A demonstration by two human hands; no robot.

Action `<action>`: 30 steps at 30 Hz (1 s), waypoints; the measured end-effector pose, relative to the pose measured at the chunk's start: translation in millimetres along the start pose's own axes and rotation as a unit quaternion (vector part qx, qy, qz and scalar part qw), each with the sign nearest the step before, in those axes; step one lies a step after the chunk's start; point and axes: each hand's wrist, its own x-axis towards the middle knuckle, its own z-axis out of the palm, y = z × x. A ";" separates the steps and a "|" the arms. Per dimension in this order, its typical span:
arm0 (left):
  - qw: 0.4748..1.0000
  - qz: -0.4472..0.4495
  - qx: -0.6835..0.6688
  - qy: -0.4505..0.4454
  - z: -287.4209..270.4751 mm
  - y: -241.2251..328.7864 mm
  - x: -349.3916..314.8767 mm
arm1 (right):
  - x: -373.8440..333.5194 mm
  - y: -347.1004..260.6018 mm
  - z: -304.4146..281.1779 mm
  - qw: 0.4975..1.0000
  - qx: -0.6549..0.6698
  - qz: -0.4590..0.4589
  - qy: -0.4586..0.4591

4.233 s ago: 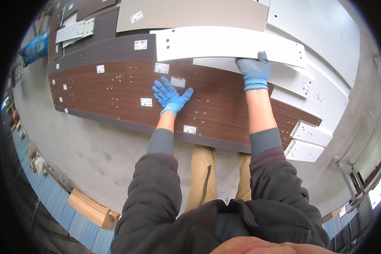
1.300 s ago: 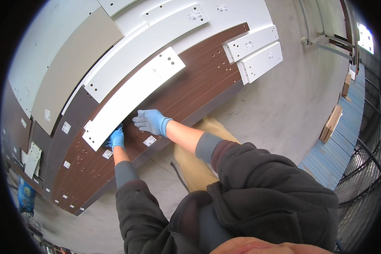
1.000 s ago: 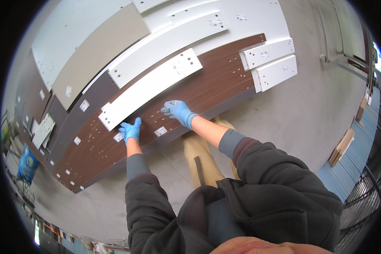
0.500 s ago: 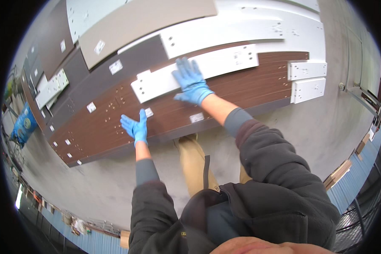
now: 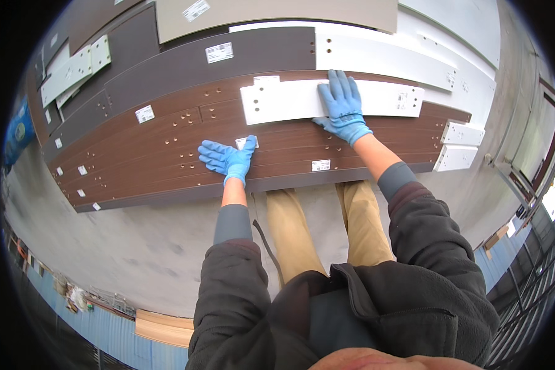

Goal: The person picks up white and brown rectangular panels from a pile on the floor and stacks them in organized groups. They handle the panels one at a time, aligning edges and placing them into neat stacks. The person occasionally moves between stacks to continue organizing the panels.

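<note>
My right hand (image 5: 343,110), in a blue glove, lies with fingers outstretched over the middle of a white board (image 5: 296,102). That board rests on a stack of dark brown wood-look panels (image 5: 179,139) and has holes at both ends. Its thumb reaches past the board's near edge. My left hand (image 5: 227,159), gloved in the same blue, is open with spread fingers at the near side of the brown panels. A white label (image 5: 246,142) is partly covered by its thumb. Whether the left palm touches the panels, I cannot tell.
Beyond lie dark grey panels (image 5: 265,54), a long white panel (image 5: 382,58) and a beige one (image 5: 277,13). Two short white pieces (image 5: 459,145) sit at the stack's right end. A blue bag (image 5: 20,132) stands far left. Grey concrete floor (image 5: 148,240) runs along the near side.
The view has turned and shifted. Relative to the white board, my right hand is farther right, toward its middle. My left hand remains open near the front of the brown panels.
</note>
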 end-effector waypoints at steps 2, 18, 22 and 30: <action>1.000 0.009 -0.003 0.012 -0.9 0.6 -1.4 | 3.0 0.4 1.9 0.999 -0.026 -0.010 -0.027; 1.000 0.009 -0.024 -0.009 -12.2 6.9 -10.2 | 151.9 -163.8 39.5 0.994 0.040 -0.007 0.106; 0.999 0.010 -0.030 -0.039 -18.2 7.1 -12.0 | 153.0 -174.8 63.0 0.991 0.035 0.023 0.128; 0.910 0.164 -0.244 0.292 -161.7 39.8 62.6 | 154.2 -173.1 67.0 0.991 0.030 0.026 0.129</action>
